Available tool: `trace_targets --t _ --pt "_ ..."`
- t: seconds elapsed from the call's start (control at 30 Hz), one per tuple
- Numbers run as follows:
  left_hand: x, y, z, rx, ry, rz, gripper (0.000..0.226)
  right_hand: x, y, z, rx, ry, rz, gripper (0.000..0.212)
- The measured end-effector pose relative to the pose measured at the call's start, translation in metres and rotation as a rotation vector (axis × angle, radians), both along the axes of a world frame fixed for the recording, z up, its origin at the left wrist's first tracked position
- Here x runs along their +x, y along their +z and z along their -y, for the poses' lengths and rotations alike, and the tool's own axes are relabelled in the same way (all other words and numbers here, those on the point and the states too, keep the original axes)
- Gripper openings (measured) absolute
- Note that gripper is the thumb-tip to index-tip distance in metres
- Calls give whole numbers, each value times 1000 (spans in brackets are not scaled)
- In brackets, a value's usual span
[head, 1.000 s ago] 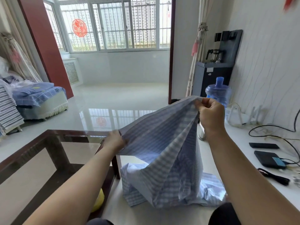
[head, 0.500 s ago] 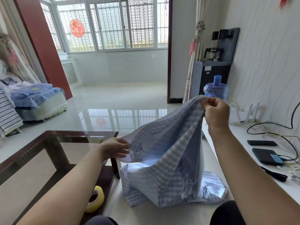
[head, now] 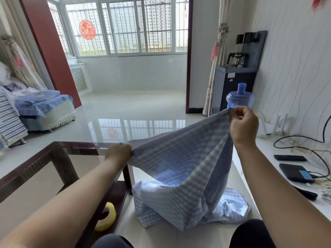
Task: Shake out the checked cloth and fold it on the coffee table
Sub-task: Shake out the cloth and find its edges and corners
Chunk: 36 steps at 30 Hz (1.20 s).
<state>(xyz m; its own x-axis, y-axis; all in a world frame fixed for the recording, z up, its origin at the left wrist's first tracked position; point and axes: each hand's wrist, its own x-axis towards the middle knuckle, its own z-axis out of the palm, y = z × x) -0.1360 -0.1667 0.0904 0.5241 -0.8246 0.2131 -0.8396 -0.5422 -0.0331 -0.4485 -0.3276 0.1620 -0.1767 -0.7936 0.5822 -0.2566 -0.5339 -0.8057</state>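
Since half a second ago your left hand [head: 119, 152] has slid out toward nine o'clock, drawing the top edge taut. Biggest thing first: the coffee-table surface [head: 53, 154] sits at nine o'clock, bare of fabric. Next, the checked cloth [head: 180, 176] — its upper hem spans between your hands, its lower part pooled on the floor at six o'clock. Each grip pinches that hem; the right hand [head: 243, 126] rides higher. Shake now and the trailing folds could snag the table leg — or a pinch could slip.
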Motion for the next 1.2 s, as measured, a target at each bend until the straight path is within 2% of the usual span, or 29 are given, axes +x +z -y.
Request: trace_targets --t 0.07,0.17,0.23,0.3,0.4,0.53,0.6,0.67,0.73,0.8,0.87,0.93,1.0,1.1,1.2 --pt "13 -2 -4 -68 32 -140 17 -1 0 2 -17 -12 -2 19" --pt "27 -13 -12 -190 60 -533 21 0 2 5 -10 12 8 18" --pt "15 -22 -15 -298 -18 -557 29 4 4 4 -11 30 8 17" --pt "-6 -33 -13 -387 -106 -488 33 10 5 3 -19 39 2 16" --pt "-28 -48 -10 -342 -285 -263 25 16 7 1 -39 42 -18 16" --pt "-28 -62 -14 -400 -680 281 18 22 10 7 -40 25 -43 19" --pt "-29 -66 -18 -451 -818 460 9 24 12 11 -35 18 -52 18" --pt "-30 -72 -21 -389 -941 545 17 28 13 14 -24 22 -60 18" --pt "-30 -78 -20 -253 -998 495 25 31 16 15 -9 32 -67 19" --pt "-34 -78 -19 -106 -917 344 37 35 16 17 -2 33 -71 20" --pt "-40 -75 -19 -15 -740 284 35 36 15 19 5 33 -62 20" --pt "-44 -69 -18 102 -491 15 44 37 15 21 8 28 -54 19" --pt "-41 -70 -14 159 -381 -139 48 38 14 22 10 28 -56 18" --pt "-40 -67 -10 128 -315 -19 32 37 14 23 16 42 -44 18" --pt "-39 -65 -4 155 -193 65 35 36 15 23 12 55 -48 19"
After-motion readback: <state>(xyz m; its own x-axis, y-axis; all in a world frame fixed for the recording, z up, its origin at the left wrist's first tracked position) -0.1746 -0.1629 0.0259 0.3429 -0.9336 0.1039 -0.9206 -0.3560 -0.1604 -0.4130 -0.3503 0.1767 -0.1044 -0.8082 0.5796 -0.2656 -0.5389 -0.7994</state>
